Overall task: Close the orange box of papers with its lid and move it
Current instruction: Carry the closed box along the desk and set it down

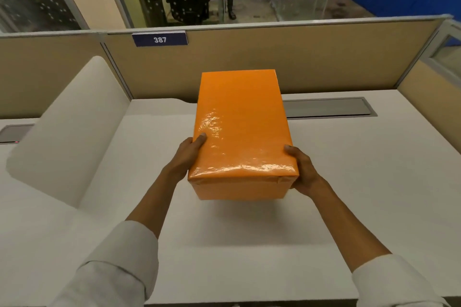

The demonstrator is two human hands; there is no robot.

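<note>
I hold the orange box [240, 132] with both my hands, and it seems lifted a little above the middle of the desk [349, 182], because a soft shadow lies under it. Its lid [239, 117] is already on and sits flat, so I judge the closing is done and only the moving remains.

My left hand [185, 157] is closed on the left side near the front corner, with the thumb on top of the lid. My right hand [303, 169] is closed on the right side near the other front corner, thumb on the top edge, the fingers going under or behind where I cannot see them.

The box is a long rectangle, wrapped in glossy orange film which is a little wrinkled and reflects the light. Such a surface is probably slippery, so I think pressing from both sides alone is not safe; fingers under the bottom would be better. If it is full of papers, it is likely heavy and stiff. The far end is without support, so it could tip forward.

The desk is white and matt, with a grey cable slot [329, 107] along its back edge.
</note>
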